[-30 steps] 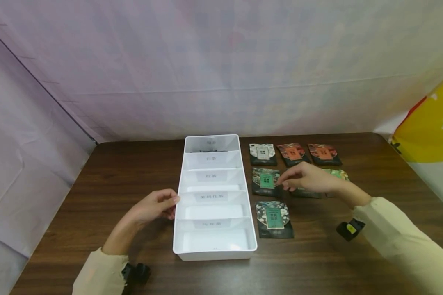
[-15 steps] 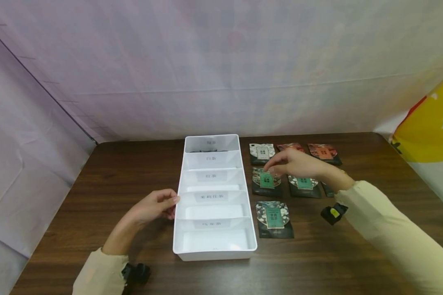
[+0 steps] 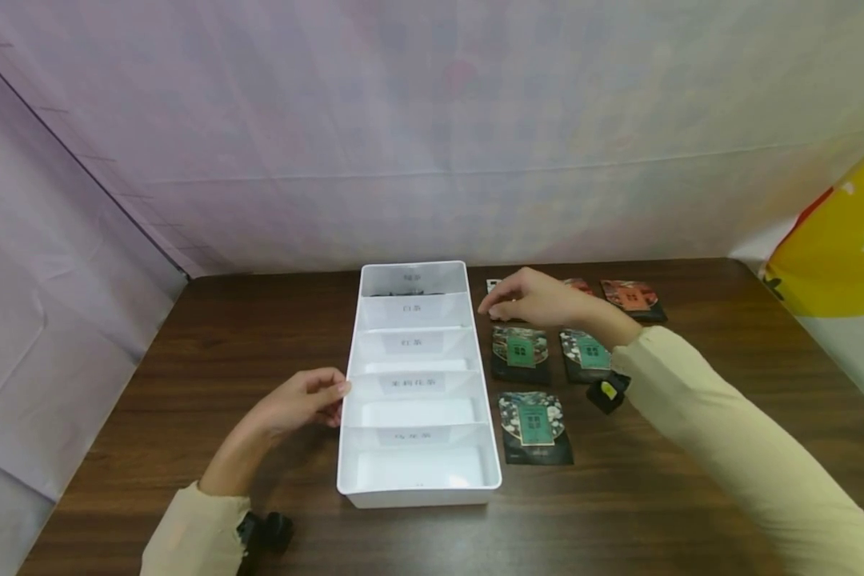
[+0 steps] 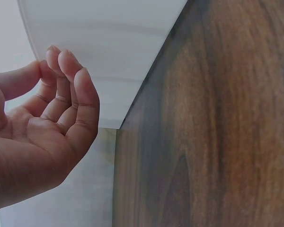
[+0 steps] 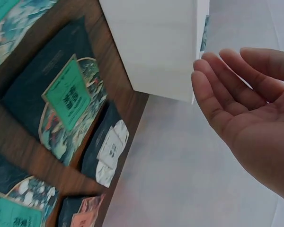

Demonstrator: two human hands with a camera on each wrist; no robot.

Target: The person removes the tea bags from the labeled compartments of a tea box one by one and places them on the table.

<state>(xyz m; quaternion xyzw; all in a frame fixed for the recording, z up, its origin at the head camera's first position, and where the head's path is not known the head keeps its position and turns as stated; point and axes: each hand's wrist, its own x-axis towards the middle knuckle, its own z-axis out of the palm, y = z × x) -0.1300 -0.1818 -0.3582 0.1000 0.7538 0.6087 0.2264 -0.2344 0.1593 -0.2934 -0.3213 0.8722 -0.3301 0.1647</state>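
Note:
A long white divided box [image 3: 418, 498], with labelled compartments, stands on the table. My left hand [image 3: 306, 404] pinches its left rim between thumb and fingers. My right hand [image 3: 536, 300] hovers beside the box's far right rim, fingers loosely bent, holding nothing in the right wrist view. Beneath it a white-faced tea packet [image 5: 109, 153] is mostly hidden in the head view. Nearer lie a green-labelled packet [image 3: 521, 356], another with white flowers [image 3: 585, 354] partly behind the sleeve, and a third [image 3: 536, 428] closest to me.
Two red-faced packets lie at the back right, one [image 3: 630, 298] in full view, the other [image 3: 579, 285] mostly behind the right hand. Dark contents [image 3: 406, 294] show in the box's farthest compartment. A pale curtain [image 3: 432, 144] hangs behind the brown table [image 3: 223, 336].
My right hand has moved left and away from me, from over the green packets to beside the box's right rim. The left hand and the box have stayed put.

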